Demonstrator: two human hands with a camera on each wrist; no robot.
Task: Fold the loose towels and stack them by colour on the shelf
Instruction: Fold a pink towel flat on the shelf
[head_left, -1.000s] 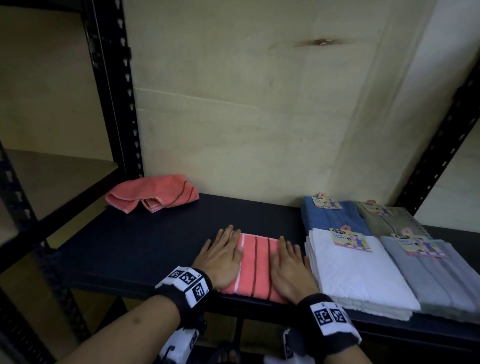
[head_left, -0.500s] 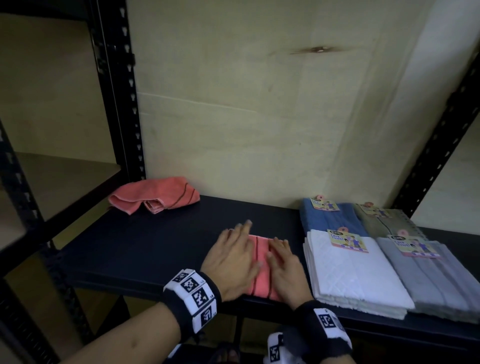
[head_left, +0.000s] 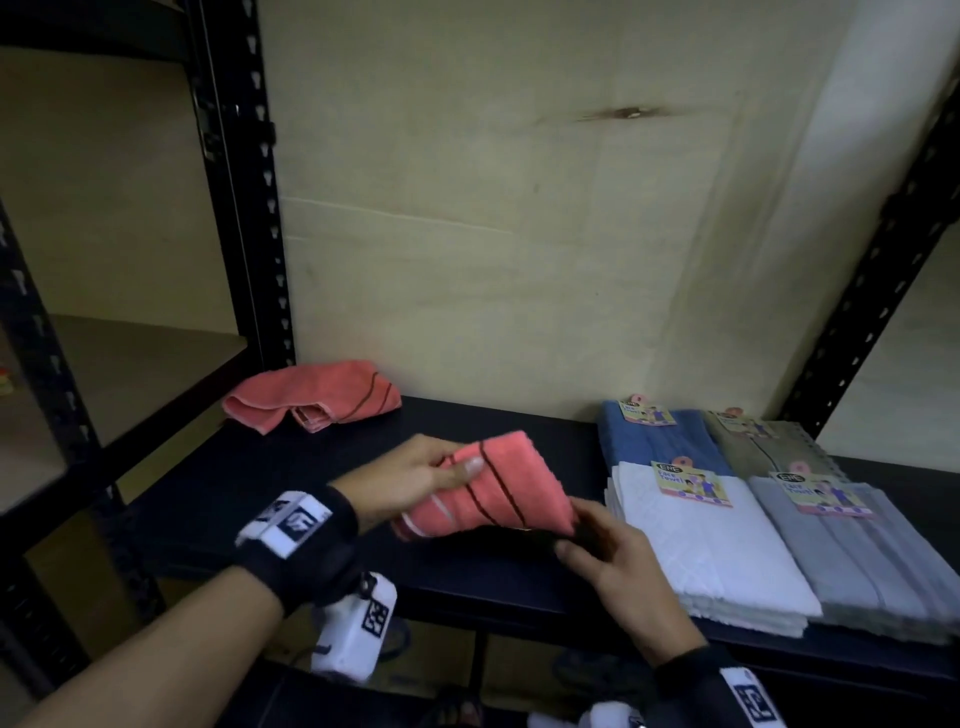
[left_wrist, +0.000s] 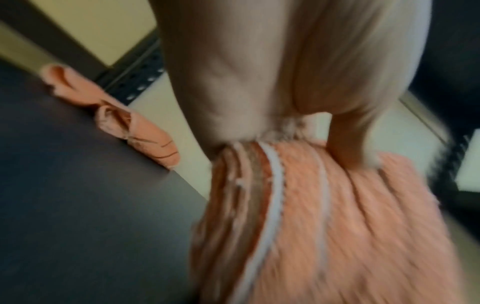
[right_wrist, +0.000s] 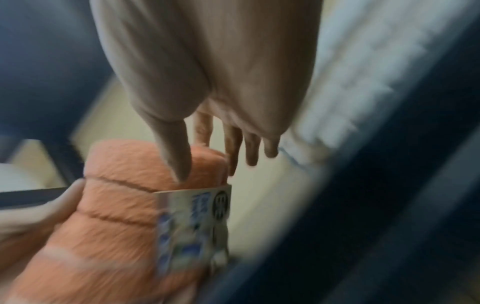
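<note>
A folded pink towel (head_left: 498, 488) with dark stripes hangs tilted just above the black shelf (head_left: 249, 499). My left hand (head_left: 457, 470) grips its left end, thumb on top. In the left wrist view the towel (left_wrist: 324, 226) bunches under my left hand (left_wrist: 298, 133). My right hand (head_left: 587, 525) pinches the towel's lower right corner. The right wrist view shows my right hand (right_wrist: 205, 160) with its thumb on the towel (right_wrist: 116, 216), its fingers behind, beside a paper label (right_wrist: 197, 222). A second pink towel (head_left: 311, 400) lies crumpled at the shelf's back left (left_wrist: 135, 123).
Folded labelled towels fill the shelf's right side: a blue stack (head_left: 654, 441) and an olive stack (head_left: 763, 447) at the back, a white stack (head_left: 701, 551) and a grey stack (head_left: 857, 561) in front. Black uprights (head_left: 244, 208) frame the bay before a plywood back wall.
Both hands lay flat on the pink towel on the shelf, then folded it narrower. Now they have lifted it off the shelf and hold it tilted in the air.
</note>
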